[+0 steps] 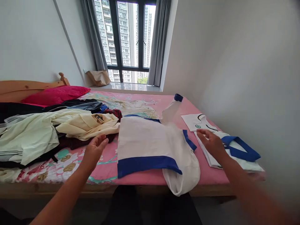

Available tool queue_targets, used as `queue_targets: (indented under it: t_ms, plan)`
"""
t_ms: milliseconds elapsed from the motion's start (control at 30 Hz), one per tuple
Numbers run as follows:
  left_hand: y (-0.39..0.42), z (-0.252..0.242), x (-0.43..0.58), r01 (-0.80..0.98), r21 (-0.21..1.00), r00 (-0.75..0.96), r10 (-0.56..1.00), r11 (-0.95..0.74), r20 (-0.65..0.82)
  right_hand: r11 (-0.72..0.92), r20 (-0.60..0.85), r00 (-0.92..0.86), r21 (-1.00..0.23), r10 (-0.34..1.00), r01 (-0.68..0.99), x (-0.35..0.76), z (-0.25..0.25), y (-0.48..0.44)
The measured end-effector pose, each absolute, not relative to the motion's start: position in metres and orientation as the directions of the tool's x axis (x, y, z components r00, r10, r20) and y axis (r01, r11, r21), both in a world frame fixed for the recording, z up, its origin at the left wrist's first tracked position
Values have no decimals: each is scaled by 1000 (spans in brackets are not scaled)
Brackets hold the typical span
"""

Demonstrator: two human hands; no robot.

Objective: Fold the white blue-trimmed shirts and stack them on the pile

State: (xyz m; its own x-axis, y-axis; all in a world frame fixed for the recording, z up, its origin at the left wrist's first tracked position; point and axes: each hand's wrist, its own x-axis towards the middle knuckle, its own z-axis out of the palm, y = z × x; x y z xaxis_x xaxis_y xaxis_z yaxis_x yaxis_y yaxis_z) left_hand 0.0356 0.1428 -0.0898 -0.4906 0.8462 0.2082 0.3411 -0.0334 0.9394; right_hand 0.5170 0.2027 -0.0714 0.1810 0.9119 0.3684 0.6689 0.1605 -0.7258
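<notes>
A white shirt with blue trim (142, 137) lies before me on the bed, its wide blue band towards me. One sleeve with a blue cuff (178, 97) sticks up in the air, smeared by motion, while a lower white part sags over the bed's front edge. My left hand (95, 151) hovers left of the shirt, fingers loosely apart and holding nothing. On the other side, my right hand (211, 143) is held in the air with fingers spread, near the folded white shirts (220, 140), one of which has a blue collar. Neither hand visibly grips the cloth.
Loose clothes are heaped at the left, with a cream shirt (89, 125) and a pale green garment (35, 134) on top. Behind them lies a red pillow (58, 93) by the wooden headboard (30, 86). A paper bag (98, 77) stands on the window sill.
</notes>
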Motion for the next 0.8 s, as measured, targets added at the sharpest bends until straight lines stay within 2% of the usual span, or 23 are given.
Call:
queue_targets:
  t_ms: [100, 200, 300, 400, 467, 533, 600, 700, 800]
  plan:
    - [100, -178, 21, 292, 932, -474, 879, 213, -52, -128, 84, 329, -811, 940, 571, 546, -177, 149]
    - [73, -229, 16, 342, 901, -412, 904, 266, -110, -291, -47, 471, -839, 881, 461, 557, -252, 99]
    - [77, -238, 21, 545, 810, -364, 931, 218, -5, -349, -186, 417, -867, 890, 356, 535, -277, 68]
    - [98, -231, 32, 812, 579, -246, 945, 78, 216, -406, -345, 282, -891, 896, 202, 491, -271, 58]
    - [109, -229, 39, 909, 416, -144, 945, 8, 295, -447, -422, 253, -894, 871, 47, 463, -264, 60]
    - [115, -229, 41, 945, 326, -79, 948, -27, 308, -421, -443, 255, -897, 860, -137, 445, -258, 63]
    - [115, -231, 40, 953, 298, -42, 945, -60, 324, -330, -385, 358, -921, 851, -205, 439, -253, 66]
    - [101, -229, 36, 946, 306, -20, 926, -105, 378, -250, -240, 559, -966, 794, -60, 453, -239, 70]
    - [70, -226, 38, 943, 303, 6, 916, -139, 402, -248, -150, 603, -965, 784, 82, 489, -213, 73]
